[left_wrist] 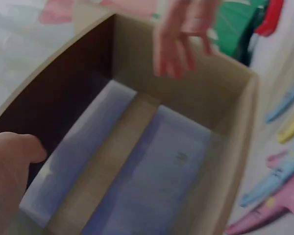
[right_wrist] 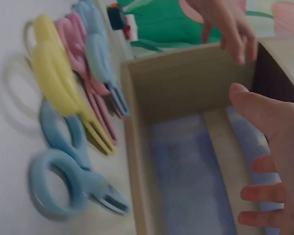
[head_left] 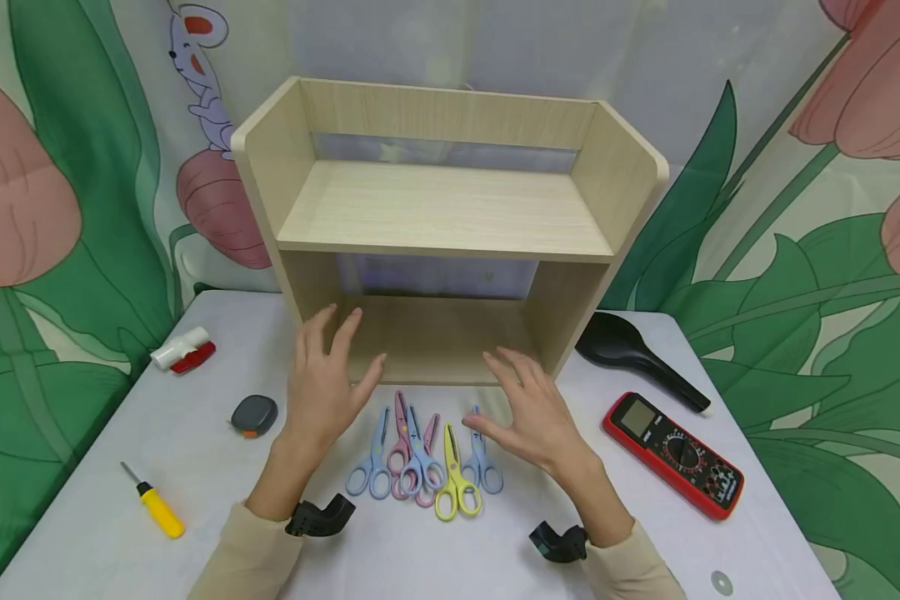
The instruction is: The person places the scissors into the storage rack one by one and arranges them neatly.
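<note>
A light wooden two-tier shelf (head_left: 442, 208) stands upright at the back of the table. In front of its lower compartment hover both hands, fingers spread. The left hand (head_left: 326, 383) is near the shelf's lower left, and the right hand (head_left: 527, 408) near its lower right; neither holds anything. Between and below them lie several scissors in a row: blue scissors (head_left: 417, 454), yellow scissors (head_left: 455, 479) and pink scissors (head_left: 399, 442), some overlapping. Another pair of blue scissors (right_wrist: 78, 166) shows beneath the right hand in the right wrist view.
On the left are a white-and-red object (head_left: 185, 350), a tape measure (head_left: 255, 415) and a yellow-handled screwdriver (head_left: 157, 504). To the right lie a black ladle-like utensil (head_left: 630, 350), a red multimeter (head_left: 675, 454) and a small grey disc (head_left: 722, 582).
</note>
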`<state>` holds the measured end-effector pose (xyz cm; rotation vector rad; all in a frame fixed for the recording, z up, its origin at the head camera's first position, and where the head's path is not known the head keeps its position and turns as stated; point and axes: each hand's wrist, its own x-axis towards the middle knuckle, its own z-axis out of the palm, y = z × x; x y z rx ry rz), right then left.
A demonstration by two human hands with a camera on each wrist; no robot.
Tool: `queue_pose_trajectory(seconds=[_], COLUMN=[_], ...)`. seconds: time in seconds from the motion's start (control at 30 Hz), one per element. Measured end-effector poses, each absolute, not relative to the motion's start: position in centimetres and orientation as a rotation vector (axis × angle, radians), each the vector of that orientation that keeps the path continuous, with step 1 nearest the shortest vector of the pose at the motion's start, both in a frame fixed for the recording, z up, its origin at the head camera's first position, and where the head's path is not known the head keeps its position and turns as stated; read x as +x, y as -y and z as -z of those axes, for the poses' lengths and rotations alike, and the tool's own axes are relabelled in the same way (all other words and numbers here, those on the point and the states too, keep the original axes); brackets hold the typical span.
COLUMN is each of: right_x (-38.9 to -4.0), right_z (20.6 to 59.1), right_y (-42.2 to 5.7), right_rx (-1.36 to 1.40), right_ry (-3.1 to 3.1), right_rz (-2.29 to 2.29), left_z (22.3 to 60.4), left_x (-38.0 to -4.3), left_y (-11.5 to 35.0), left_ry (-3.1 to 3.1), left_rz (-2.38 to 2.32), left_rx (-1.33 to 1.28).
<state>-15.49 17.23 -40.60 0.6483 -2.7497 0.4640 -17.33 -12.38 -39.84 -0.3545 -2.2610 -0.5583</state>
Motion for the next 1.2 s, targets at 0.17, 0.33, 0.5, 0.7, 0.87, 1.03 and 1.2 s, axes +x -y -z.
queue_pose_trajectory(seconds=[0.17,0.33,0.5,0.7,0.87,1.03,1.2], right_x=[-15.3,-14.8,-13.8,-12.4,-11.5,-11.1,-11.2], right_z=[41.7,42.9,44.2,45.7,46.4,46.7,46.7], right_y=[-15.8,-13.7,-11.8,-10.3,-9.7,-9.4,-9.3], right_rx=[0.691,0.736,0.752,0.748,0.768,0.818,0.856], right_ry=[2.776,2.778,2.8,2.861,2.878,2.782,2.739], right_rz=[-0.487,-0.486,-0.454,-0.342,-0.265,-0.206,-0.216], left_z=[39.2,39.5,40.3,40.5,40.5,40.6,40.7], left_x=[-18.9,-19.5,-19.6,-20.0,-20.1,-20.3,-20.2], left_y=[12.8,14.3,15.7,16.3,16.5,16.9,17.2], left_ry=[2.049,1.928,1.969,2.055,2.072,2.061,2.056], left_rz=[0.75,0.857,0.93,1.019,1.037,1.02,1.002], left_rx=[-0.212,-0.063,0.026,0.028,0.0,-0.021,-0.034])
